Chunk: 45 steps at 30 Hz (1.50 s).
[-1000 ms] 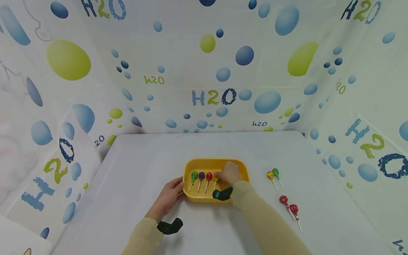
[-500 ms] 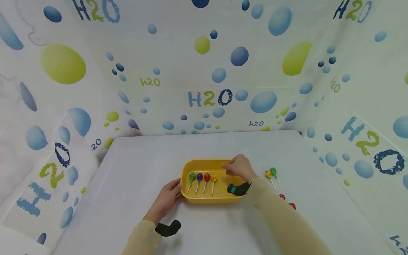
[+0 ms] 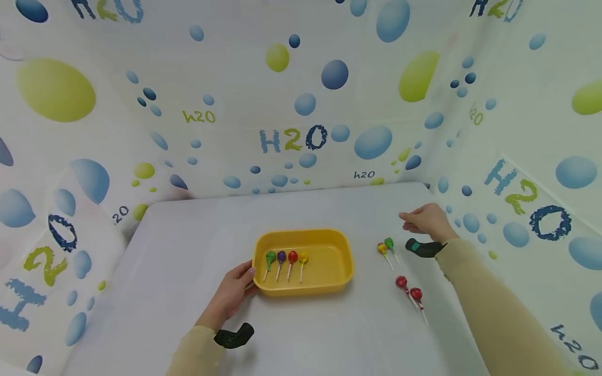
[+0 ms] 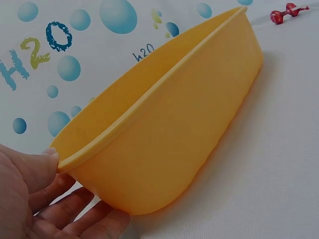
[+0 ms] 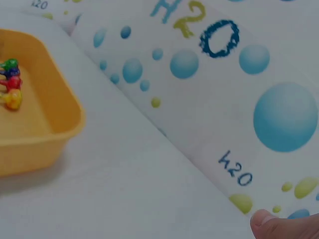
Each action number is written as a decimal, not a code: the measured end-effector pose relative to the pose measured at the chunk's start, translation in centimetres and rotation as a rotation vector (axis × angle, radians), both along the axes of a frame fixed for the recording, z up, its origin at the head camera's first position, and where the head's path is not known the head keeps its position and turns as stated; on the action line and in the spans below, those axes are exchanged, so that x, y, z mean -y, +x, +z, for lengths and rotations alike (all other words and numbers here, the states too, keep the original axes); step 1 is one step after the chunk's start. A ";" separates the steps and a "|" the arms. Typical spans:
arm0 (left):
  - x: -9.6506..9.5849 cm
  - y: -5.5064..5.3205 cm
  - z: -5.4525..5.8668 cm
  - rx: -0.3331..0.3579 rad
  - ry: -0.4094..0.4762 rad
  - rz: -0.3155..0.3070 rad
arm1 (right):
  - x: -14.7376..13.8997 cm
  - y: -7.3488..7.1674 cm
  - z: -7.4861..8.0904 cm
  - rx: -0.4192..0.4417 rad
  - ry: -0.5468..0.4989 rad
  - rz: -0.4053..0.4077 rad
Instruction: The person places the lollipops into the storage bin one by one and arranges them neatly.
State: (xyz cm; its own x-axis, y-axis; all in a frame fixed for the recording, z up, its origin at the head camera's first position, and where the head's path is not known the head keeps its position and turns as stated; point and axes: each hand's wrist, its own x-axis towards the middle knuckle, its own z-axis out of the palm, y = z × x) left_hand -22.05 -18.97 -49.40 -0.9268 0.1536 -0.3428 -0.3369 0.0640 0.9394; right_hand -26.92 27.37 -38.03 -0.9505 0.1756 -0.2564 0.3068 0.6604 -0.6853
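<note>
The yellow tray (image 3: 329, 263) sits on the table (image 3: 197, 219), its long sides running left to right. Inside, lined up in its left half, lie four lollipops with their sticks toward the person: a green lollipop (image 3: 270, 257), a purple lollipop (image 3: 281, 256), a red lollipop (image 3: 292, 256) and a yellow lollipop (image 3: 303, 257), in that order from the left.

The left hand (image 3: 233, 290) grips the tray at its left end — thumb on the rim, the other fingers against the outer wall below.

To the right of the tray, a second yellow lollipop (image 3: 382, 248) and a second green lollipop (image 3: 389, 243) lie just beside each other on the table. Nearer the person is a pair of red lollipops (image 3: 416, 293), so close that I cannot tell whether they touch.

The right hand (image 3: 427, 219) is over the table's far right side, near that second green lollipop, its fingers loosely bent and pointing left.

Each wrist wears a dark device (image 3: 233, 337) next to a pale yellow sleeve (image 3: 494, 308). Around the table hangs a white backdrop (image 3: 226, 68) printed with blue and lime bubbles and "H2O" lettering.
</note>
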 end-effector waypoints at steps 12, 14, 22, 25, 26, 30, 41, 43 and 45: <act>-0.1 0.4 -0.5 0.000 0.014 0.012 | -2.2 -0.5 -3.8 0.075 0.012 -0.038; -0.2 0.4 -0.5 0.002 0.007 0.018 | -2.1 -0.7 -4.2 0.075 0.005 -0.039; 0.0 0.4 -0.2 0.002 0.015 0.017 | -1.6 -0.8 -5.7 0.073 0.024 -0.005; 0.0 0.4 -0.1 -0.003 0.017 0.015 | -1.4 -0.8 -6.2 0.078 0.039 0.009; 0.0 0.3 -0.1 -0.002 0.019 0.015 | -1.3 -0.8 -6.4 0.081 0.045 0.010; -0.1 0.4 0.1 0.004 0.020 0.024 | -0.9 -1.0 -6.9 0.094 0.067 0.016; -0.4 0.8 0.4 -0.006 0.026 0.021 | -0.2 -1.7 -8.2 0.096 0.143 0.058; -0.5 0.8 0.4 -0.009 0.026 0.029 | -0.1 -1.8 -8.3 0.093 0.151 0.061; -0.5 0.8 0.4 -0.012 0.023 0.033 | 0.0 -1.8 -8.2 0.093 0.159 0.062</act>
State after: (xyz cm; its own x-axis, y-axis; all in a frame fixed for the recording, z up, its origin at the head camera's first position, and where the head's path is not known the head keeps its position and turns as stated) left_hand -21.24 -18.48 -48.97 -0.9354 0.1305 -0.3286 -0.3274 0.0312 0.9444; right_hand -28.76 27.36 -46.27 -0.9343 0.1624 -0.3174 0.3193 0.7775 -0.5418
